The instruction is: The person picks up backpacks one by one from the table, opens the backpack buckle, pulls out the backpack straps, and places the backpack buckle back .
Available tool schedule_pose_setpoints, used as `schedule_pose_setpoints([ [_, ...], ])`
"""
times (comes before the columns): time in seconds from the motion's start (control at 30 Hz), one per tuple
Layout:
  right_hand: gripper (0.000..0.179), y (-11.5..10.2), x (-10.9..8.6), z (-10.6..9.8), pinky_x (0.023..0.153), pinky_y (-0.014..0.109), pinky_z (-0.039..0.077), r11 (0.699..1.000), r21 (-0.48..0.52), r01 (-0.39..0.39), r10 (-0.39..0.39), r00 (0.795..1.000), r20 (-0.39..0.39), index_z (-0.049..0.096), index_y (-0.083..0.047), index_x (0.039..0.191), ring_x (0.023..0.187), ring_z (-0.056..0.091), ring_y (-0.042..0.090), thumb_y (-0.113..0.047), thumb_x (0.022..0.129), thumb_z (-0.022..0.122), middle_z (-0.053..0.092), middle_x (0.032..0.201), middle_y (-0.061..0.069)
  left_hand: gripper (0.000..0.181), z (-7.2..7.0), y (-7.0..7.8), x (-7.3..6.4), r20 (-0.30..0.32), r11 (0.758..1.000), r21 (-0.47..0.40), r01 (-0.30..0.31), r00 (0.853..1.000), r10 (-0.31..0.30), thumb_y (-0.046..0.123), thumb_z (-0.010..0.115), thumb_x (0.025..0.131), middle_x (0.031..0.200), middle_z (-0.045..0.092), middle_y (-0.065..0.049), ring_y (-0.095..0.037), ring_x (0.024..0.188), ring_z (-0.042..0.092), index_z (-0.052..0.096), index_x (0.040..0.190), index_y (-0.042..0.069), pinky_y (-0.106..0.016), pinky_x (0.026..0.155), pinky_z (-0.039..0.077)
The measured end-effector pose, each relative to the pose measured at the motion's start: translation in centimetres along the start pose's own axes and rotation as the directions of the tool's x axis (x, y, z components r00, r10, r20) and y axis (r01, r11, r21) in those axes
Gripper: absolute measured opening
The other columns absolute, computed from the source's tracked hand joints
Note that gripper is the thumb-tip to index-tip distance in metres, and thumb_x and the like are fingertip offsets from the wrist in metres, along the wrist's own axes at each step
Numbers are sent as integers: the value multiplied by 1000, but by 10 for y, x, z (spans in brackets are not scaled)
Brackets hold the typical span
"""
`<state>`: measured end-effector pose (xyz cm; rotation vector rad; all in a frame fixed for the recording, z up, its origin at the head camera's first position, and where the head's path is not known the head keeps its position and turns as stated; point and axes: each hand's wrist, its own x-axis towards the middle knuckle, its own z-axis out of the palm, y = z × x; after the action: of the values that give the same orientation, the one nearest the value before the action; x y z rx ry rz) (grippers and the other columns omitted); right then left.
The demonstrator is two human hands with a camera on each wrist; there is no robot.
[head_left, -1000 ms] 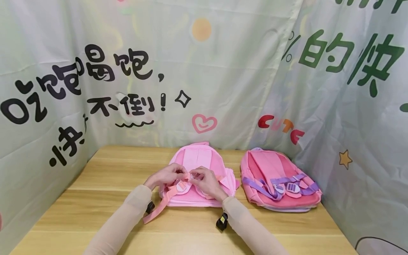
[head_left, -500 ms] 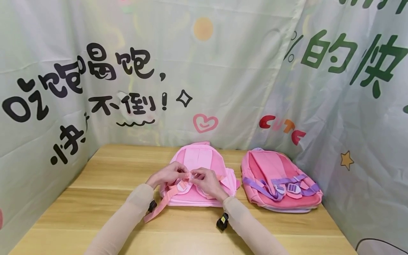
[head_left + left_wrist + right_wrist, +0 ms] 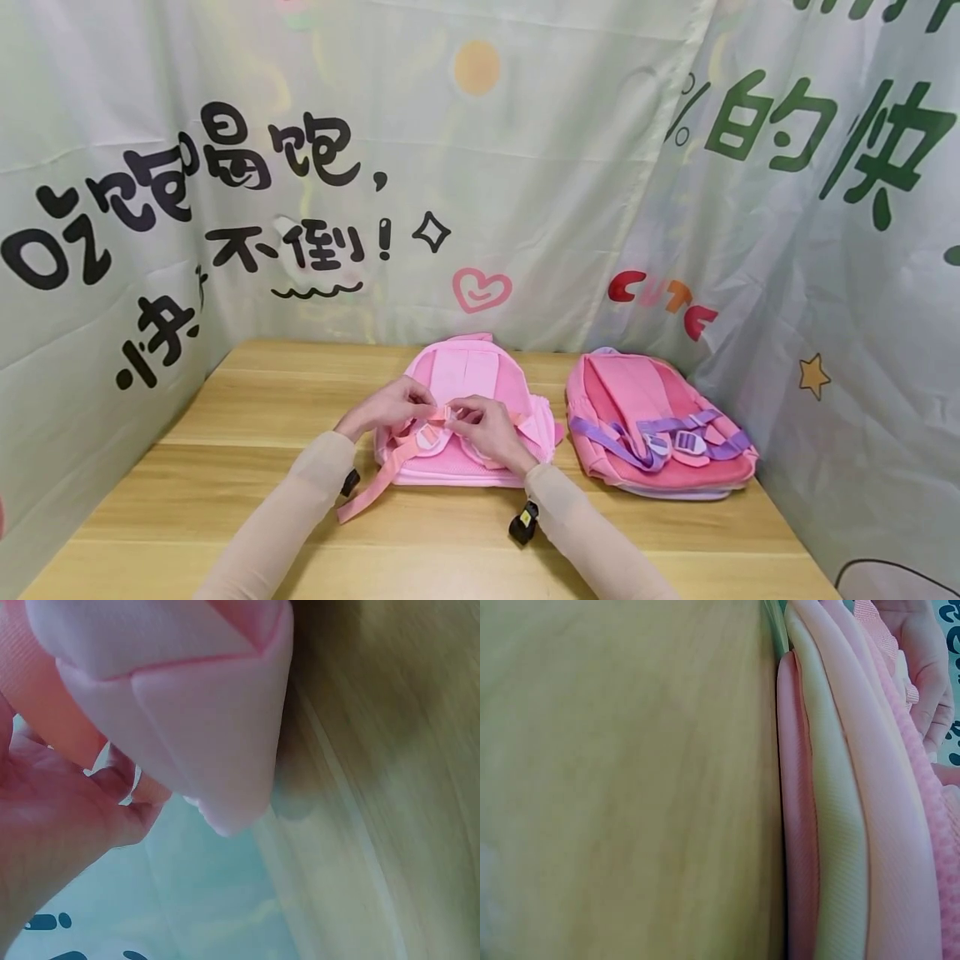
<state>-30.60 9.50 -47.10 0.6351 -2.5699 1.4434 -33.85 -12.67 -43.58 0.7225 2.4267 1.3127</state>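
Note:
A light pink backpack [image 3: 465,375] lies on the table with its shoulder-strap side up. Above its middle, my left hand [image 3: 386,406] pinches a coral webbing strap [image 3: 441,413]. My right hand [image 3: 486,427] grips the strap's other side at a small whitish piece, mostly hidden by the fingers. Just below is a white strap buckle [image 3: 430,439], from which a loose coral strap end [image 3: 371,490] hangs to the table. In the left wrist view, the left hand [image 3: 67,795] is beside the coral strap [image 3: 56,705] and the backpack's side [image 3: 202,727].
To the right lies a second pink backpack [image 3: 637,417] with purple straps [image 3: 592,433] and white buckles [image 3: 688,442]. Both bags lie on a wooden table [image 3: 285,400]. A printed cloth [image 3: 540,208] hangs round the back and sides.
My left hand shifts slightly left, and a little more of the coral strap shows between the hands. The right hand stays nearly still. Both backpacks stay in place.

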Motion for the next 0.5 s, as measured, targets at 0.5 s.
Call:
schedule_pose_setpoints([
  [0.5,30,0,-1,0,72,22,53,999,24,-47,47,999,3,74,-18,113,80,66,9,-20,83,79,73,94,1,14,3,-3,7,60,998,-59,-36,997,40,10,60,96,75,63,2,-8,47,40,73,95,6,-22,43,34],
])
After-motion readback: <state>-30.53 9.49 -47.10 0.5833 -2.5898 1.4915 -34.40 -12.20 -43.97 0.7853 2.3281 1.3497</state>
